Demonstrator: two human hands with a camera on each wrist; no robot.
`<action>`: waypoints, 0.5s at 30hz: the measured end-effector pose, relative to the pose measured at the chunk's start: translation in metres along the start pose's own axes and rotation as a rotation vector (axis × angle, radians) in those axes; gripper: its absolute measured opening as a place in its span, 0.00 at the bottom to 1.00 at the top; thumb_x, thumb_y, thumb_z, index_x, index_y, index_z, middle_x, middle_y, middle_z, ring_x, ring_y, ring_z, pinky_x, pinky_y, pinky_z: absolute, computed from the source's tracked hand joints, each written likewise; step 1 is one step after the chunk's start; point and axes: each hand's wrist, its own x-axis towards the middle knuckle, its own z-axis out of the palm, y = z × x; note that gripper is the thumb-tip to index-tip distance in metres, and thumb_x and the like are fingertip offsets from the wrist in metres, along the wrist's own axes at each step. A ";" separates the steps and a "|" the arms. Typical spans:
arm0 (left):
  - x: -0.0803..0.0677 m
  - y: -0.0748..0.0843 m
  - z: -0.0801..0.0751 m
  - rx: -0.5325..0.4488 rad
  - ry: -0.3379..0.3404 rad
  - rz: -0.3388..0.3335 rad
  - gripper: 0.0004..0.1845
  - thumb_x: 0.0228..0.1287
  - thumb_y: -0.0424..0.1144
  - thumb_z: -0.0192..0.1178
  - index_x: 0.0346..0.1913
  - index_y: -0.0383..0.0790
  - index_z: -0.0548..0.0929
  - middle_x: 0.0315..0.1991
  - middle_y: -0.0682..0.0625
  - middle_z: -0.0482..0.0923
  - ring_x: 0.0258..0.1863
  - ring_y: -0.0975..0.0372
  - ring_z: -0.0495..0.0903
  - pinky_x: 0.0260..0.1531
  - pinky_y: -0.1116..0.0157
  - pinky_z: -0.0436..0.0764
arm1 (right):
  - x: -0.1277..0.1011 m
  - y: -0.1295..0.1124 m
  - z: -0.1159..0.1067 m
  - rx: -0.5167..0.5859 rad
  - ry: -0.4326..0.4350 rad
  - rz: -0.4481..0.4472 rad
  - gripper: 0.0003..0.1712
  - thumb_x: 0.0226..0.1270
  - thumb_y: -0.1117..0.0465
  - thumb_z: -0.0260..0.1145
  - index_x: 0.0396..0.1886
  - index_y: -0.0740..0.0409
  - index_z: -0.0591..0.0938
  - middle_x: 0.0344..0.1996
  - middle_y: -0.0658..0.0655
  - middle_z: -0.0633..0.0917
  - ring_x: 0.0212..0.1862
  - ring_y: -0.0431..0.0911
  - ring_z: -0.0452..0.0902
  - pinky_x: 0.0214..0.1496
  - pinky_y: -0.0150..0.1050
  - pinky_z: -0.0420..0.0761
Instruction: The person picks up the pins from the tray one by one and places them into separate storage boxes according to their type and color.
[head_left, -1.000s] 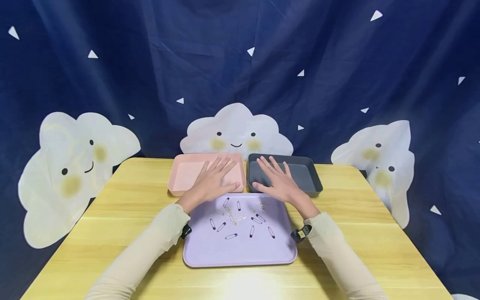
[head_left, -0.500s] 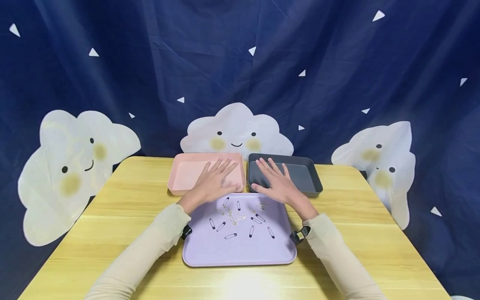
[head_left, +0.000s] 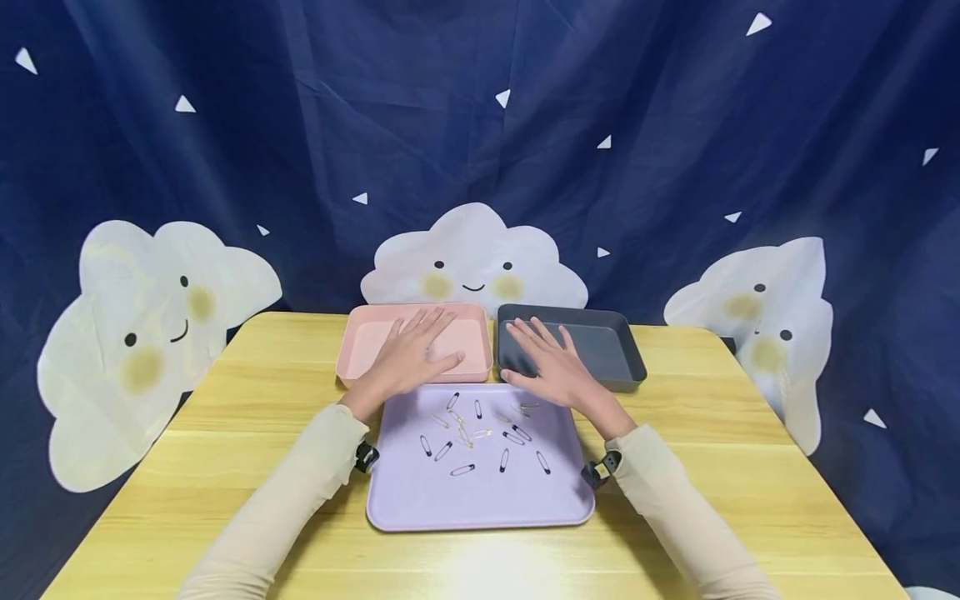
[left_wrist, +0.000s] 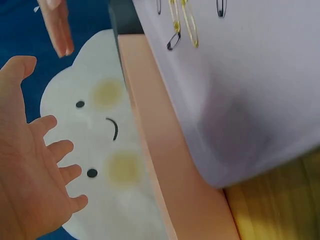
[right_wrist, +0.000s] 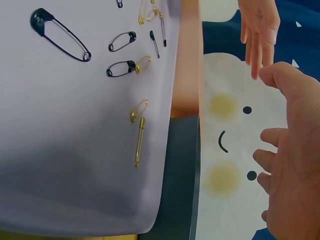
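Observation:
A lilac tray [head_left: 480, 500] lies on the yellow table [head_left: 225, 467] with several black and gold safety pins [head_left: 472, 433] scattered on it. Behind it stand a pink tray [head_left: 360, 342] on the left and a dark grey tray [head_left: 607, 350] on the right. My left hand [head_left: 408, 354] hovers flat over the pink tray with fingers spread, holding nothing. Above the grey tray's near edge my right hand [head_left: 543, 362] spreads the same way, empty. The wrist views show open palms: the left hand [left_wrist: 30, 180], the right hand [right_wrist: 295, 165], and pins [right_wrist: 122, 67] on the lilac surface.
A dark blue curtain [head_left: 480, 125] with white cloud faces [head_left: 472, 267] hangs behind the table. Bare wood lies to the left and right of the trays. A black wrist strap [head_left: 600, 471] sits on each cream sleeve.
My left hand has slid a little left and farther back over the pink tray. The right hand has barely shifted. The pins have not moved.

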 end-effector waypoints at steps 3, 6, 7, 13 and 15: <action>-0.002 -0.009 -0.006 -0.025 0.021 -0.009 0.45 0.69 0.68 0.50 0.82 0.53 0.53 0.83 0.48 0.49 0.83 0.50 0.46 0.78 0.39 0.42 | 0.000 -0.001 0.001 0.009 0.008 -0.016 0.48 0.70 0.33 0.56 0.83 0.46 0.55 0.82 0.54 0.56 0.84 0.52 0.40 0.80 0.68 0.36; -0.004 -0.022 -0.012 -0.049 0.066 -0.006 0.43 0.70 0.65 0.52 0.82 0.51 0.55 0.82 0.47 0.53 0.82 0.49 0.50 0.77 0.37 0.47 | -0.001 -0.003 0.003 0.013 0.021 -0.041 0.46 0.70 0.35 0.57 0.82 0.47 0.59 0.81 0.55 0.61 0.84 0.54 0.44 0.80 0.68 0.39; -0.005 -0.027 -0.014 -0.067 0.084 -0.007 0.42 0.70 0.64 0.53 0.82 0.50 0.56 0.82 0.47 0.55 0.81 0.48 0.51 0.77 0.37 0.48 | -0.001 -0.004 0.003 0.017 0.024 -0.050 0.45 0.70 0.36 0.58 0.81 0.48 0.61 0.80 0.56 0.62 0.83 0.54 0.46 0.80 0.67 0.40; -0.015 -0.062 -0.022 -0.232 0.148 -0.101 0.40 0.72 0.57 0.55 0.81 0.48 0.58 0.80 0.43 0.58 0.80 0.45 0.55 0.76 0.40 0.52 | -0.003 -0.012 0.005 0.029 0.015 -0.108 0.42 0.67 0.39 0.61 0.78 0.49 0.67 0.77 0.56 0.67 0.82 0.55 0.52 0.79 0.67 0.46; -0.019 -0.074 -0.024 -0.296 0.145 -0.152 0.40 0.73 0.57 0.55 0.81 0.47 0.56 0.81 0.42 0.56 0.80 0.44 0.53 0.77 0.40 0.52 | -0.003 -0.014 0.005 0.014 0.015 -0.134 0.41 0.66 0.41 0.62 0.76 0.49 0.69 0.76 0.57 0.70 0.81 0.55 0.54 0.79 0.66 0.50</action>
